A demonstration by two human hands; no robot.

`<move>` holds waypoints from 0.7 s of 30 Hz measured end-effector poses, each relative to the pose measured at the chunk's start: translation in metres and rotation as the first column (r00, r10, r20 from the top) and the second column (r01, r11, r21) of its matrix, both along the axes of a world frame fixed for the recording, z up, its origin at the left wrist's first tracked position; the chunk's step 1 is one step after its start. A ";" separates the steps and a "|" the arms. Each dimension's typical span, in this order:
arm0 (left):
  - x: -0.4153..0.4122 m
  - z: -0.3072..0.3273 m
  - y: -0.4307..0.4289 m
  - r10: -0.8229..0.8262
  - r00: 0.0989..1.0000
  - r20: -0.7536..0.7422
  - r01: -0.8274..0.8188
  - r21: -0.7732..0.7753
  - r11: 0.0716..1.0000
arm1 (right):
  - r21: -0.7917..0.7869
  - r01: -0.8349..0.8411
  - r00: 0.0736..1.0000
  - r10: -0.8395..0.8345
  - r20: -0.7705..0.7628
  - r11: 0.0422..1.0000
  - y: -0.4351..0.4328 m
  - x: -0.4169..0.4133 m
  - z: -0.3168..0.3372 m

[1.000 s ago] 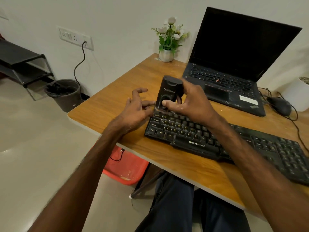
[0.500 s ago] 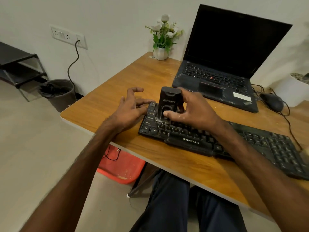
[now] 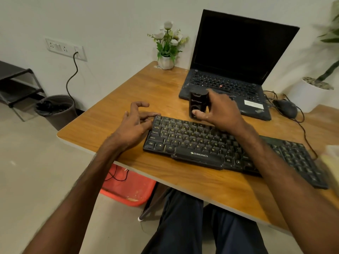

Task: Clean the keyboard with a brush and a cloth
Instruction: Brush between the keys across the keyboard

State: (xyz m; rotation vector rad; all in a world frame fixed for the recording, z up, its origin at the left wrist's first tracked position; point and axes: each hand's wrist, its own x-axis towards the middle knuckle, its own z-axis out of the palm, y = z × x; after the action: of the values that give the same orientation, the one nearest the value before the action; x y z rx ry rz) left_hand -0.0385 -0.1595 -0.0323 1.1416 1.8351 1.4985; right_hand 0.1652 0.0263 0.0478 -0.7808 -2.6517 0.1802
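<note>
Count: one keyboard, one brush tool, one laptop, one mouse, two potted plants, two hands.

The black plastic full-size keyboard with "ZEBRONICS" printed on its palm rest (image 3: 220,143) lies aslant on the wood-grain bench (image 3: 146,88), its near long side close to the front edge. The black cylindrical plastic brush tool (image 3: 198,105) stands upright at the keyboard's far edge, between it and the open black laptop (image 3: 238,61). Whether its base rests on keys or bench cannot be told; no bristles are visible.

The right hand (image 3: 220,112) grasps the tool, thumb across the front, fingers wrapped behind. The left hand (image 3: 134,123) is released and holds nothing, fingers loosely spread, one fingertip touching the keyboard's far-left corner.

The dark rounded mouse (image 3: 285,108) sits right of the laptop, its cable trailing. The small white pot of white flowers (image 3: 167,48) is at the far bench corner; the large white round planter (image 3: 308,94) is at far right.

Bare wood lies open left of the keyboard up to the bench's rounded left corner. A pale blurred object (image 3: 332,162) at the right frame edge cannot be identified.
</note>
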 end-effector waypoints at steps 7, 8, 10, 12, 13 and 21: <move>-0.001 0.007 -0.001 -0.147 0.988 0.050 0.149 -0.040 0.988 | -0.393 -0.210 0.967 0.130 -0.221 0.895 -0.017 0.019 -0.001; 0.000 0.007 -0.002 -0.150 0.987 0.051 0.152 -0.039 0.988 | -0.391 -0.235 0.967 0.172 -0.188 0.890 -0.023 0.018 -0.006; 0.002 0.008 -0.003 -0.150 0.987 0.055 0.152 -0.032 0.988 | -0.303 -0.221 0.971 0.181 -0.154 0.927 -0.024 0.010 -0.011; 0.003 0.009 -0.003 -0.146 0.988 0.055 0.148 -0.027 0.989 | -0.112 -0.108 0.991 0.098 -0.086 0.988 -0.014 0.004 -0.007; 0.003 0.009 -0.003 -0.144 0.988 0.060 0.145 -0.023 0.989 | -0.005 -0.034 0.998 0.034 -0.044 0.999 -0.008 0.003 -0.004; 0.006 0.011 -0.004 -0.120 0.989 0.089 0.123 -0.025 0.992 | 0.035 -0.242 0.966 0.244 -0.086 0.970 -0.029 -0.006 -0.013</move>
State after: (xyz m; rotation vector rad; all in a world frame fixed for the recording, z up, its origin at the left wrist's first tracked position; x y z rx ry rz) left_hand -0.0330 -0.1631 -0.0216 1.1340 1.6927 1.4247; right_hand 0.1589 -0.0026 0.0350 -0.4266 -2.6519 0.2408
